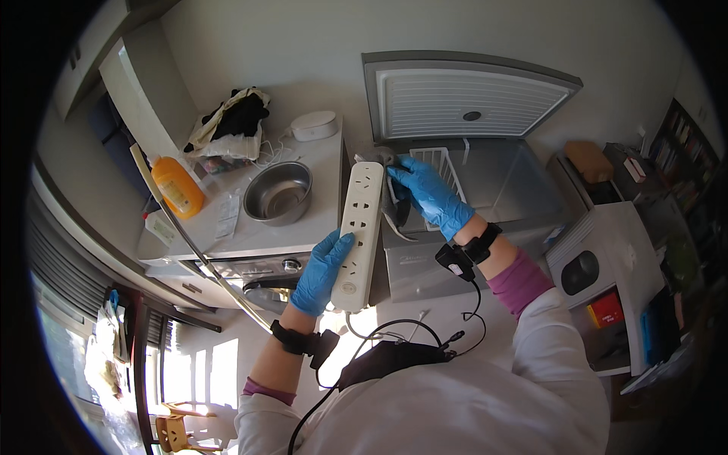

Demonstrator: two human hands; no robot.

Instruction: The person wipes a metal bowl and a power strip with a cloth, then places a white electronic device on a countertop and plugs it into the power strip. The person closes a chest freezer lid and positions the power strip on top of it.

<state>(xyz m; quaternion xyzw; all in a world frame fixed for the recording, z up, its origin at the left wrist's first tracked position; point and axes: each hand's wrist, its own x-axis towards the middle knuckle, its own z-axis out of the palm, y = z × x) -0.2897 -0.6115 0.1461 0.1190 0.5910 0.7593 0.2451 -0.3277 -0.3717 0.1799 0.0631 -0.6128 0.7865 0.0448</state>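
A white power strip (365, 213) is held up before me, tilted, its socket face towards me. My left hand (322, 272), in a blue disposable glove, grips its lower left side with the thumb on the face. From its lower end a cable hangs down. My right hand (430, 193), gloved alike, pinches a grey cloth (397, 209) against the strip's upper right side. Part of the cloth shows beyond the strip's top end, and a corner dangles below the right fingers.
Behind my right hand stands a chest freezer (421, 267), its lid (455, 105) raised. On the counter (321, 170) are a steel basin (278, 193), an orange bottle (177, 187), a white box (314, 125) and piled cloths (239, 116). A pole (193, 250) slants across the left. Wearable cables (398, 324) hang near my chest.
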